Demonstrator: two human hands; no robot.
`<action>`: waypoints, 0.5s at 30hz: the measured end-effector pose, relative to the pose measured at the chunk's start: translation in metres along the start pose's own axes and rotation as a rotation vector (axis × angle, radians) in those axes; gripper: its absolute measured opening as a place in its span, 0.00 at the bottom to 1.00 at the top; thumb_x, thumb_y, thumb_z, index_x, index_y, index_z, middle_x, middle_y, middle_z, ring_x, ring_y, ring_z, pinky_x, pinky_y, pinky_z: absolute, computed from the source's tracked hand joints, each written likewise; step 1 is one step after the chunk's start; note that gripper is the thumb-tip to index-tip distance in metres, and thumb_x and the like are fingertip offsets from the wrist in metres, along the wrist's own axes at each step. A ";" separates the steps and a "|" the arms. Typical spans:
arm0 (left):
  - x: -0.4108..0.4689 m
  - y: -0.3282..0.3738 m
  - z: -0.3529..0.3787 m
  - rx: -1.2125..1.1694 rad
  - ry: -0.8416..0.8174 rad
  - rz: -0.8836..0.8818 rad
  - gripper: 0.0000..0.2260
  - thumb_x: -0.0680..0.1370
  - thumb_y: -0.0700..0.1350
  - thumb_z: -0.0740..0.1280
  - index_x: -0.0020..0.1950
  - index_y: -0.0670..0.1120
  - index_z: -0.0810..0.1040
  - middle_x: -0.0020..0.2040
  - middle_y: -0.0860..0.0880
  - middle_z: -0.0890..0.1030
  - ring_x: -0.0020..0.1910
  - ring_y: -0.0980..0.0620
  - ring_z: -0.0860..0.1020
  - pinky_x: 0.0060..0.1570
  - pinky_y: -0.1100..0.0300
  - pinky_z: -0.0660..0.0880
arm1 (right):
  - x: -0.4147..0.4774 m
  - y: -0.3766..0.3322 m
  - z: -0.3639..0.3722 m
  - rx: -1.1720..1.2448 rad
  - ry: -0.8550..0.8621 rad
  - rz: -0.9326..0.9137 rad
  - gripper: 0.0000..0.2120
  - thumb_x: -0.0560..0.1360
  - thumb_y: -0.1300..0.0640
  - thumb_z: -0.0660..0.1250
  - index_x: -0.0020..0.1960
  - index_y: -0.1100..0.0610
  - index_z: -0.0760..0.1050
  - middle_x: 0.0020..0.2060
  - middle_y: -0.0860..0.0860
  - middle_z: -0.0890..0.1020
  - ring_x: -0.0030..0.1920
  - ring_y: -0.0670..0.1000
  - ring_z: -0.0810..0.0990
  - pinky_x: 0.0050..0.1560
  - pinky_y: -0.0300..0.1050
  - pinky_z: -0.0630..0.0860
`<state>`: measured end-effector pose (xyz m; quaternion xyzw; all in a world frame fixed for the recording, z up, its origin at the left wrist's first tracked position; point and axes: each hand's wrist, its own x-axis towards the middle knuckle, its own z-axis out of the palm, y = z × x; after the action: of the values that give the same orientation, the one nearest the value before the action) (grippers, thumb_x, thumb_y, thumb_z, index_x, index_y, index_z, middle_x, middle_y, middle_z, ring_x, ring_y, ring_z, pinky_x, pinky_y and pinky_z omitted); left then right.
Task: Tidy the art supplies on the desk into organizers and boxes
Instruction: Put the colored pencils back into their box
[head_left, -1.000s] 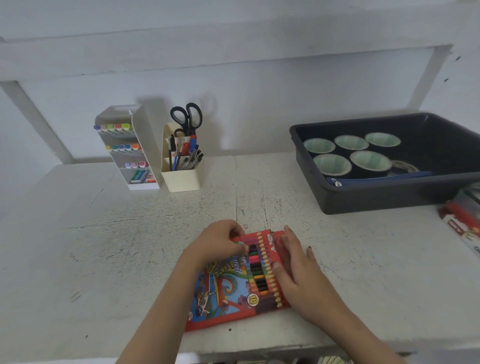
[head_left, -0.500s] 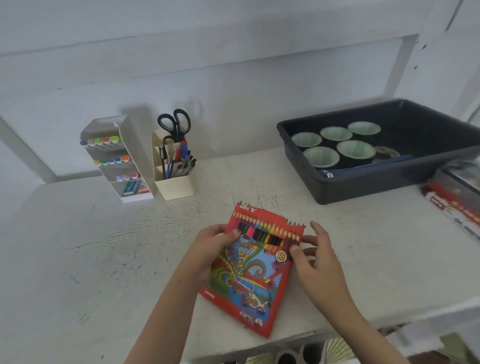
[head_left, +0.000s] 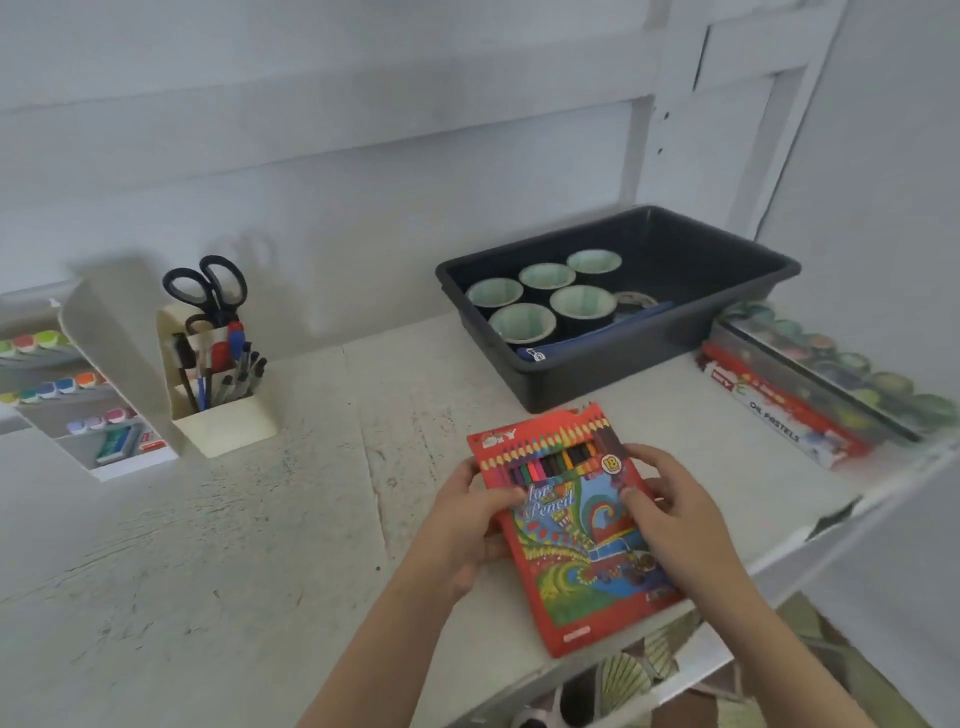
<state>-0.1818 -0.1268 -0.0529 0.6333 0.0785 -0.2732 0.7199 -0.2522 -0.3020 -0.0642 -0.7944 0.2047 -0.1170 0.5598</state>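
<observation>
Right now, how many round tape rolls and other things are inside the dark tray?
Inside the dark tray:
Green-cored tape rolls: 5
Pale tape ring, partly hidden: 1
Blue zip pouch: 1
Total: 7

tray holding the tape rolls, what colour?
Dark grey, nearly black, tray; the head view shows it clearly, with tape rolls inside.

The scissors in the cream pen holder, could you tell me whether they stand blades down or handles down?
Blades down: the scissors show both black handle loops above the cream pen holder, with the blades hidden inside.
</observation>
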 end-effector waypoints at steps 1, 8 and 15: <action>0.002 -0.002 0.008 0.016 -0.012 0.010 0.17 0.74 0.34 0.66 0.58 0.50 0.71 0.44 0.46 0.85 0.39 0.49 0.84 0.32 0.58 0.78 | 0.005 0.004 -0.008 -0.037 0.020 -0.020 0.12 0.77 0.58 0.63 0.56 0.43 0.71 0.39 0.44 0.81 0.35 0.37 0.81 0.27 0.28 0.72; 0.032 -0.014 0.084 0.265 0.083 0.148 0.17 0.72 0.38 0.71 0.51 0.56 0.71 0.46 0.53 0.80 0.43 0.56 0.81 0.33 0.67 0.76 | 0.049 0.031 -0.070 -0.364 0.030 -0.070 0.15 0.78 0.57 0.61 0.64 0.49 0.70 0.46 0.46 0.78 0.41 0.40 0.78 0.31 0.26 0.68; 0.055 -0.022 0.138 0.647 0.294 0.313 0.16 0.70 0.45 0.73 0.48 0.56 0.68 0.45 0.56 0.79 0.47 0.56 0.79 0.37 0.69 0.71 | 0.085 0.045 -0.105 -0.651 -0.002 -0.200 0.18 0.77 0.56 0.62 0.66 0.56 0.70 0.49 0.48 0.71 0.53 0.47 0.69 0.50 0.39 0.66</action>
<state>-0.1788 -0.2755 -0.0715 0.8643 -0.0070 -0.0771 0.4971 -0.2291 -0.4421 -0.0742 -0.9477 0.1520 -0.0991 0.2626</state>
